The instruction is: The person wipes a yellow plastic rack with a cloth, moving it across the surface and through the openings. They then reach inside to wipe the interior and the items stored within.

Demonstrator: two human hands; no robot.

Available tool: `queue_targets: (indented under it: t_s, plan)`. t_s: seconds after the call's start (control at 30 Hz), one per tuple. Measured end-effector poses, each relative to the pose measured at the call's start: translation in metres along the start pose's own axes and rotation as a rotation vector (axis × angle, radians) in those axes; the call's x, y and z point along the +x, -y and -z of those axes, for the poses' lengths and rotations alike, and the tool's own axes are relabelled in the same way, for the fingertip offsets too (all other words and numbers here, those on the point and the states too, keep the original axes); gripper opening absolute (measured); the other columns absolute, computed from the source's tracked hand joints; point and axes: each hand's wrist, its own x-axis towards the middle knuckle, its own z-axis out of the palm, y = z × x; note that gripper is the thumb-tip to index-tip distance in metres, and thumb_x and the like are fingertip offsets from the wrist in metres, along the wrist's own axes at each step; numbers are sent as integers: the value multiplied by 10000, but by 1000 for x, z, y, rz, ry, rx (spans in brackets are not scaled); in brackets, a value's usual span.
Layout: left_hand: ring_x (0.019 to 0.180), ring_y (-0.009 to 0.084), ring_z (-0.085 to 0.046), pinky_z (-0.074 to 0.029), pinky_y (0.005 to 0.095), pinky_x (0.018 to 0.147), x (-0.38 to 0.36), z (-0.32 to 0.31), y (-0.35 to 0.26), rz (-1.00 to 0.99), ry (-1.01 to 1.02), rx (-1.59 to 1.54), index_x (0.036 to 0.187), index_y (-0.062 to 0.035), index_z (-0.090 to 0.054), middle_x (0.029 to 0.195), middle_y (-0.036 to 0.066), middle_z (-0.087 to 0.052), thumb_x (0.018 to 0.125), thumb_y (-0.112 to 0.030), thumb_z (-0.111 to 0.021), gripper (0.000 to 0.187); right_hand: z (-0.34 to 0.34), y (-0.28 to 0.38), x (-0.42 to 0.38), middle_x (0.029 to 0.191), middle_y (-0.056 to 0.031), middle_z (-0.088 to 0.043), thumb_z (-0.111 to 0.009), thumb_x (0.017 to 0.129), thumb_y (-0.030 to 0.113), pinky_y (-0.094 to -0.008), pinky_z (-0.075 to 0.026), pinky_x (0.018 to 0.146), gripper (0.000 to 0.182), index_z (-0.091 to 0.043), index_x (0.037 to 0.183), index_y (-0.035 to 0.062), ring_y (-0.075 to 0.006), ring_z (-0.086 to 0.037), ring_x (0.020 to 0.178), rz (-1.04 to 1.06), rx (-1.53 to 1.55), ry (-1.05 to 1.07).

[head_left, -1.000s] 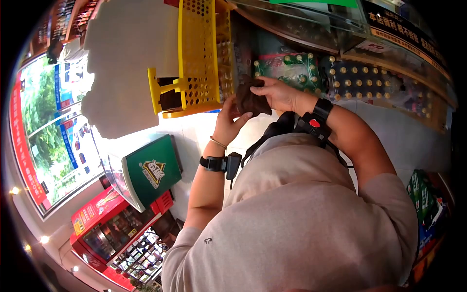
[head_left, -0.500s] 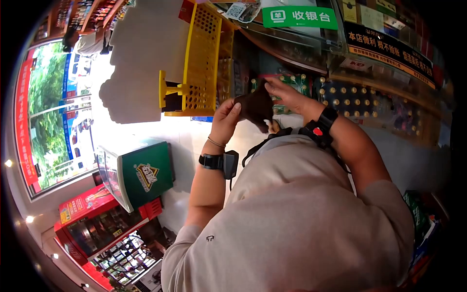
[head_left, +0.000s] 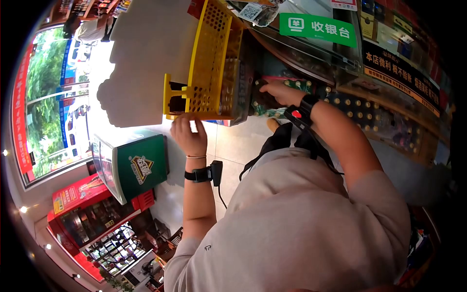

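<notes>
My right hand (head_left: 284, 92) is closed on a dark brown cloth (head_left: 265, 96), which is bunched up in front of the green-wrapped bottle packs (head_left: 296, 83). My left hand (head_left: 188, 136) has its fingers apart, with the fingertips right at the lower edge of a yellow perforated plastic basket (head_left: 210, 63). Nothing shows in its palm. Both wrists wear black straps with small devices.
A glass counter with a green sign (head_left: 317, 29) stands ahead on the right. Below it are dark-wrapped bottle packs (head_left: 352, 104). A white panel (head_left: 146, 63) is beside the basket. On the left stands a green-sided freezer (head_left: 146, 165). Tiled floor (head_left: 233, 146) lies below.
My left hand has let go of the brown cloth and moved left and down to the basket's edge. My right hand keeps the cloth, now lower and bunched. The view has shifted slightly.
</notes>
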Motion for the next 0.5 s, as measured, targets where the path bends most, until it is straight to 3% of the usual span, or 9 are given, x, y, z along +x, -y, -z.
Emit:
queue_targets:
  t_s: [0.07, 0.17, 0.3, 0.33, 0.4, 0.5]
  plan:
    - [967, 296, -563, -399, 409, 851, 8, -2, 7, 6, -63, 93, 927, -83, -603, 962, 71, -644, 792, -65, -640, 141, 7, -7, 51, 1163, -164, -593, -625, 865, 122, -368, -489, 856, 459, -493, 1279, -25, -284, -593, 1023, 98, -153, -90]
    - [1016, 325, -542, -391, 435, 870, 19, -2, 10, 45, -45, 175, 946, -70, -604, 982, 81, -642, 805, -72, -621, 142, -27, 37, 64, 1366, -206, -486, -681, 841, 181, -366, -427, 990, 685, -380, 1420, -27, -314, -502, 1221, 174, -310, -246]
    - [1058, 372, -516, -377, 477, 905, 21, -16, 26, 107, 25, 151, 990, -27, -601, 1010, 123, -632, 826, -73, -605, 170, -43, 75, 125, 1447, -261, -371, -651, 879, 246, -389, -408, 1021, 696, -338, 1454, 7, -373, -441, 1283, 400, -505, -386]
    - [1054, 396, -496, -368, 497, 923, 20, -23, 31, 103, 15, 96, 1027, 7, -592, 1033, 177, -603, 842, -60, -582, 197, -48, 86, 137, 1452, -275, -353, -635, 892, 253, -396, -404, 1027, 681, -337, 1457, 15, -391, -429, 1289, 439, -617, -442]
    - [986, 382, -564, -420, 442, 847, 19, -24, 32, 98, 37, 84, 1079, -4, -576, 1053, 174, -620, 862, -58, -582, 224, -53, 93, 161, 1419, -297, -351, -554, 932, 241, -433, -406, 1020, 579, -379, 1442, 30, -444, -446, 1230, 509, -743, -532]
    - [943, 383, -599, -470, 420, 812, 16, -21, 33, 96, 73, 46, 1117, 0, -566, 1048, 185, -623, 867, -20, -568, 251, -67, 81, 184, 1419, -277, -365, -510, 949, 213, -445, -450, 939, 533, -389, 1423, 2, -419, -493, 1134, 393, -1063, -575]
